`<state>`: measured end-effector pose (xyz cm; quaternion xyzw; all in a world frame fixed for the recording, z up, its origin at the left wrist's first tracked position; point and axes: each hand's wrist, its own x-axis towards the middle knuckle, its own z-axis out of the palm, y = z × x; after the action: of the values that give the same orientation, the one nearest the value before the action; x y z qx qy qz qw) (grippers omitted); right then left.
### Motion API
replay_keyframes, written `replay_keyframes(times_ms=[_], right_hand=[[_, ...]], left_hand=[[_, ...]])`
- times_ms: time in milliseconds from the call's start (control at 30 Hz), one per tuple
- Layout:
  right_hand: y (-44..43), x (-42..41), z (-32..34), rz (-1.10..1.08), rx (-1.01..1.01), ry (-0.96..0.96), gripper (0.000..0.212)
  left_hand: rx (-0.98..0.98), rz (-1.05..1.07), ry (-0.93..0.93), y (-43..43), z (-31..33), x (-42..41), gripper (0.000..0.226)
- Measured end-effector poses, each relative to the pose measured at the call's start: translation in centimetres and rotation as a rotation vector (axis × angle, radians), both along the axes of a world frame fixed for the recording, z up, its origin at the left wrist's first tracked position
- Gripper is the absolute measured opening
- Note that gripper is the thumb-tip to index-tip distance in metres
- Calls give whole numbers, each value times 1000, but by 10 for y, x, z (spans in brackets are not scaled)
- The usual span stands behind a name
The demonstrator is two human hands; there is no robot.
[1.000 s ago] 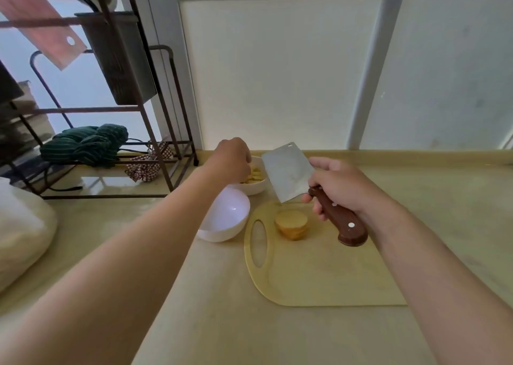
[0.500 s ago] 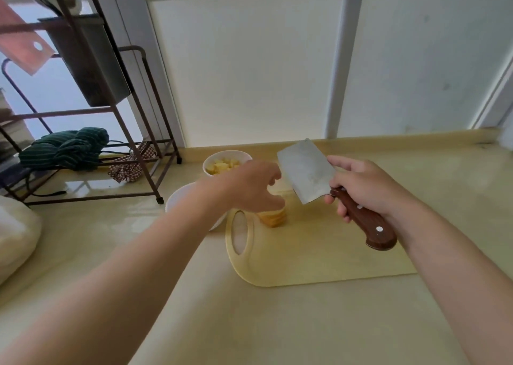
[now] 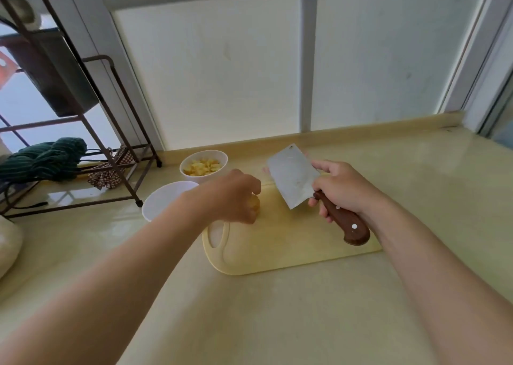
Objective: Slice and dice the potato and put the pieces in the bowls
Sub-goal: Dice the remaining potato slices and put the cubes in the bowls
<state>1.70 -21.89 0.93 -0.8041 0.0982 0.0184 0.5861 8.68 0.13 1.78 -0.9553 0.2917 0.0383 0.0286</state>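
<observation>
A pale yellow cutting board (image 3: 280, 249) lies on the counter. At its far left end sits a potato chunk (image 3: 255, 205), mostly hidden under my left hand (image 3: 236, 196), whose fingers curl round it. My right hand (image 3: 342, 188) grips the brown wooden handle of a cleaver (image 3: 293, 178), its blade raised and tilted above the board's far edge. Behind the board, a white bowl (image 3: 203, 162) holds several diced potato pieces. A second white bowl (image 3: 163, 199), nearer and to the left, looks empty; my left forearm covers part of it.
A dark metal rack (image 3: 111, 153) stands at the left on the counter, with a green cloth (image 3: 44, 159) and a checked cloth (image 3: 109, 171) on its lower shelf. A white sack (image 3: 7, 245) lies at the far left edge. A window wall runs along the back.
My left hand came back from the bowl with the diced pieces and closed over the potato chunk on the board. The cleaver stayed raised in my right hand.
</observation>
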Motion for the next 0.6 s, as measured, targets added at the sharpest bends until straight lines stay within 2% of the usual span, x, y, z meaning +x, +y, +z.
replay_keyframes(times_ms=[100, 233, 300, 433, 600], right_hand=[[-1, 0, -1, 8, -17, 3, 64], [-1, -1, 0, 35, -53, 3, 63], [-3, -2, 1, 41, -72, 7, 64], [-17, -4, 6, 40, -143, 14, 67], [-37, -13, 14, 55, -316, 13, 73]], left_hand=[[24, -64, -76, -3, 1, -6, 45], [-28, -97, -91, 0, 7, -8, 50], [-118, -109, -84, -1, 13, -13, 48], [-451, -100, 30, -33, 11, -42, 31], [-494, -57, 26, -77, -24, -45, 25]])
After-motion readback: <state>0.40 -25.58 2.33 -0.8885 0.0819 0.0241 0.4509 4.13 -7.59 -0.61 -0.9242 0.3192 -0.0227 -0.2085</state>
